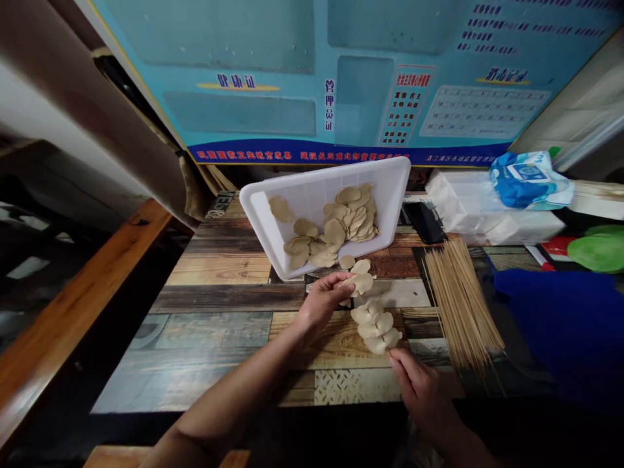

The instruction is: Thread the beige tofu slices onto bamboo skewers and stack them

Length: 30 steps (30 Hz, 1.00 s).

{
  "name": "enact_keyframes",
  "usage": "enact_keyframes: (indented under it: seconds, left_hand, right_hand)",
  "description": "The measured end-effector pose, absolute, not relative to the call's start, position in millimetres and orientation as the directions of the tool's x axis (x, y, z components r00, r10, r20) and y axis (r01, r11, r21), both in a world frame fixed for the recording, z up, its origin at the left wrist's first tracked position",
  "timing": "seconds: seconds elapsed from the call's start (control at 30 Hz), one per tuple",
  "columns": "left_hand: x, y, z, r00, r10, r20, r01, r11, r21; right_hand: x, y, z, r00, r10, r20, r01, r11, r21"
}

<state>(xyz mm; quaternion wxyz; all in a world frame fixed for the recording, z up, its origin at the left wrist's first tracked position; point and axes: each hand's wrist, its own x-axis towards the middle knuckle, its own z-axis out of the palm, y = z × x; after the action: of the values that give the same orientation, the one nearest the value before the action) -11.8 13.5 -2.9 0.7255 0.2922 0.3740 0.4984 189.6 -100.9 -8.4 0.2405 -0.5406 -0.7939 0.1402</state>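
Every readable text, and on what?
Wall board:
"健康证"
"管理员证"
"消毒记录"
"富强 民主 文明 和谐 自由 平等 公正 法治"
Tabletop corner: "&", adjoining letters unclear.
Too small or blurred: board's other print, blue-white packet.

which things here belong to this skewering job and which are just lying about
Part of the job:
loaded skewer, its lower end in the right hand
pale slices at its top, pinched by the left hand
white tray of more slices
bundle of bare sticks

Apparently just lying about:
dark phone
blue-and-white packet
blue cloth
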Motion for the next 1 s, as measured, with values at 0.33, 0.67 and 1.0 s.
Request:
enact_keyframes:
  seconds: [0.33,0.67,1.0]
  left_hand:
    - [2,-1,-1,0.245,0.93,-0.274,-0.444,0.359,0.821]
    - [12,-12,4,0.403,0.826,-0.394,-0.554,0.562,0.614]
    - [14,-13,12,0.304,0.797,-0.522,-0.445,0.603,0.662]
  right_hand:
    - [189,-99,-8,-0.272,0.941,0.203,0.799,0.338,-0.498]
    - [189,-103,-7,-0.241,0.966,0.087,0.846,0.254,-0.469]
    - [218,-93,16,-0.075,0.99,0.118,0.962,0.103,-0.252]
